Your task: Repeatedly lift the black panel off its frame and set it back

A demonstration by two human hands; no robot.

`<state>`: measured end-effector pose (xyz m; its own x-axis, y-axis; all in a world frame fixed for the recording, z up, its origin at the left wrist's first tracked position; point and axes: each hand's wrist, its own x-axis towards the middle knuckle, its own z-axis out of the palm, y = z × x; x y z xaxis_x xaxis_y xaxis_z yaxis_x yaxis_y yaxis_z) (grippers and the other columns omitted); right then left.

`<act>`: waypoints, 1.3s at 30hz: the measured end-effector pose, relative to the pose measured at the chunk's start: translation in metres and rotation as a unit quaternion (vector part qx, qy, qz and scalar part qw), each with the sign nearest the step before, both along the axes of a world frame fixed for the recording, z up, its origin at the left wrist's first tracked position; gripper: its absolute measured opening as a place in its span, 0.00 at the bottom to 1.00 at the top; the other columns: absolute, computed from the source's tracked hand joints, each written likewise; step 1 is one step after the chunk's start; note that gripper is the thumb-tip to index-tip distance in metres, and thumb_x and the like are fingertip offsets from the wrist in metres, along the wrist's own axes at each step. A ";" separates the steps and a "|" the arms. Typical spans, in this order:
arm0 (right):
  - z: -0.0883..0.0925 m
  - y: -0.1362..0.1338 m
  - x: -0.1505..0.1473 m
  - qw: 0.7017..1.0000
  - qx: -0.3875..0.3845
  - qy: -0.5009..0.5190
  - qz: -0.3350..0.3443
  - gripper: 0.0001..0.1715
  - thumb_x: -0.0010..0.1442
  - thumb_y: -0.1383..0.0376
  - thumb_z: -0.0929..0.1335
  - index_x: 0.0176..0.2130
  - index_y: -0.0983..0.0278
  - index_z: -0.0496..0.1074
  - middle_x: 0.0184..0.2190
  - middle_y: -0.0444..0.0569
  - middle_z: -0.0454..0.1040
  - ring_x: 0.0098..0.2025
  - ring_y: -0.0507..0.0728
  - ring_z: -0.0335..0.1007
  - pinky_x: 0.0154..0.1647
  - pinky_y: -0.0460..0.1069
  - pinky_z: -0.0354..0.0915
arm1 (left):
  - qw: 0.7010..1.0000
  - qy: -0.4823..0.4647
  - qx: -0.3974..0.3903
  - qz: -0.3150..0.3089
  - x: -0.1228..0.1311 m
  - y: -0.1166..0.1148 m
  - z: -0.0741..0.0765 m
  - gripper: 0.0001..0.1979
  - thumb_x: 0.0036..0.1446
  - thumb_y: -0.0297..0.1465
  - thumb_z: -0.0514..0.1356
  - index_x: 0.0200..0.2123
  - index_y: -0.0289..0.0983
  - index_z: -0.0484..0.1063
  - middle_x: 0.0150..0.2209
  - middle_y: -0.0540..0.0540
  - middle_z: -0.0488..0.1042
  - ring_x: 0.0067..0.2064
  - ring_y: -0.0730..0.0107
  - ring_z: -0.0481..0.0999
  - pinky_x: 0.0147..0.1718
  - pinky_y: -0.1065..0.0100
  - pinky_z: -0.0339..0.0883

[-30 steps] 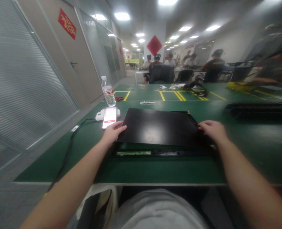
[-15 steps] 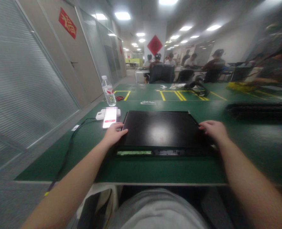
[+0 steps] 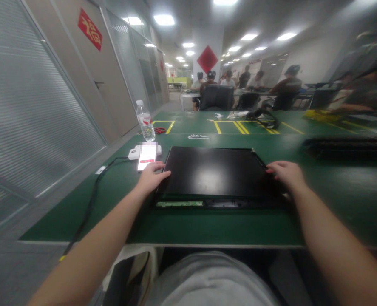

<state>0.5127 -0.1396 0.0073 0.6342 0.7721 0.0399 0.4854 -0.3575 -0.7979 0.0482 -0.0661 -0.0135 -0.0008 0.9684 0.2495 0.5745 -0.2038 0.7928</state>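
Observation:
A flat black display panel (image 3: 207,172) lies in front of me over a dark frame, with a glare spot on its glossy face. Along its near side a green circuit strip (image 3: 179,204) and a dark strip (image 3: 239,204) show. My left hand (image 3: 153,176) grips the panel's left edge, thumb on top and fingers partly hidden. At the right edge, my right hand (image 3: 285,173) pinches the panel with its fingertips. A narrow piece of the frame shows beside the panel's right edge. Whether the panel sits fully inside the frame I cannot tell.
Left of the panel, a lit phone (image 3: 147,157) leans on a white power strip (image 3: 133,154) with a black cable (image 3: 94,191). Behind it stand a water bottle (image 3: 145,122) and red-handled scissors (image 3: 160,130). A long black item (image 3: 347,148) lies right. Several people sit farther back.
The panel's left side has shifted slightly to the left and now covers more of the frame there. Both hands stay almost where they were.

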 end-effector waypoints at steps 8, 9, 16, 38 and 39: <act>-0.007 0.004 0.007 1.000 0.008 -0.003 0.007 0.10 0.52 0.61 0.70 0.32 0.63 0.81 0.31 0.51 0.82 0.20 0.52 0.66 0.27 0.50 0.66 | 0.994 0.106 -0.034 -0.023 -0.001 0.003 -0.004 0.22 0.45 0.42 0.67 0.39 0.33 0.81 0.57 0.33 0.72 0.57 0.45 0.74 0.55 0.52 0.70; -0.007 0.003 0.007 1.000 0.010 -0.003 0.008 0.10 0.52 0.61 0.70 0.33 0.64 0.81 0.31 0.51 0.82 0.20 0.52 0.66 0.26 0.50 0.66 | 0.992 0.119 -0.031 -0.028 -0.001 0.004 -0.004 0.22 0.46 0.42 0.67 0.39 0.33 0.81 0.57 0.33 0.72 0.57 0.45 0.74 0.56 0.51 0.70; -0.005 0.003 0.004 1.000 0.001 0.022 -0.003 0.09 0.53 0.62 0.70 0.33 0.64 0.81 0.31 0.51 0.82 0.20 0.51 0.66 0.26 0.49 0.64 | 0.988 0.151 -0.022 -0.034 -0.003 0.004 -0.004 0.20 0.47 0.42 0.67 0.39 0.33 0.81 0.56 0.33 0.72 0.57 0.44 0.74 0.55 0.52 0.71; -0.006 0.002 0.006 0.999 0.024 0.045 0.002 0.09 0.49 0.62 0.71 0.31 0.64 0.80 0.30 0.53 0.82 0.20 0.51 0.63 0.22 0.48 0.62 | 0.988 0.146 -0.018 -0.036 -0.003 0.003 -0.003 0.20 0.45 0.44 0.68 0.36 0.36 0.81 0.55 0.36 0.72 0.53 0.47 0.76 0.53 0.52 0.74; -0.006 0.003 0.007 0.999 0.026 0.046 0.002 0.10 0.49 0.62 0.71 0.31 0.64 0.80 0.30 0.53 0.82 0.20 0.51 0.63 0.22 0.48 0.62 | 0.988 0.147 -0.018 -0.036 -0.003 0.003 -0.002 0.20 0.45 0.44 0.68 0.36 0.35 0.82 0.55 0.36 0.72 0.53 0.47 0.76 0.53 0.52 0.74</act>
